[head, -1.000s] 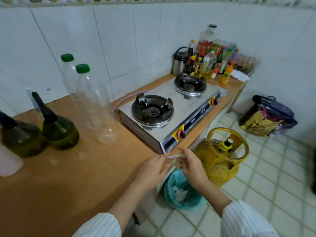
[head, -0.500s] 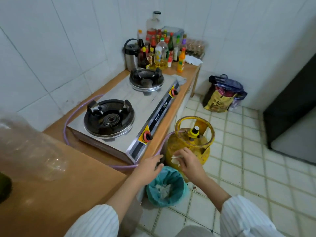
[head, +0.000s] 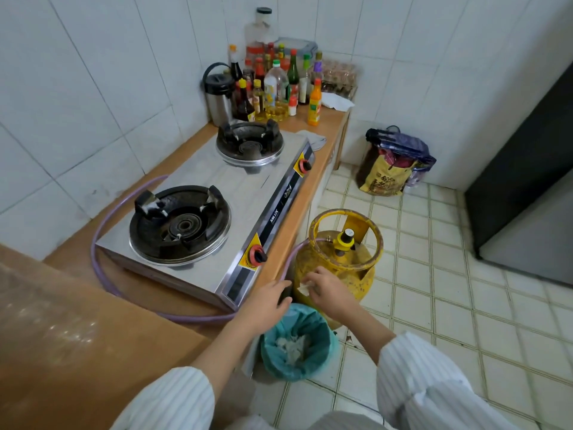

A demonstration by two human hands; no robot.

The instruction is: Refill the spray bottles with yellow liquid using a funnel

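Hands have swung from the bottles to above the bin (head: 297, 342), right hand (head: 328, 290) pinching a tissue scrap (head: 303, 288), left hand (head: 266, 305) loosely open, so refilling looks paused for tidying.

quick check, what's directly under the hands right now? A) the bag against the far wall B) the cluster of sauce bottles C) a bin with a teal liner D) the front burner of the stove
C: the right hand, pinching a small white scrap, and the left hand are both above the bin with the teal liner on the floor, beside the yellow gas cylinder.
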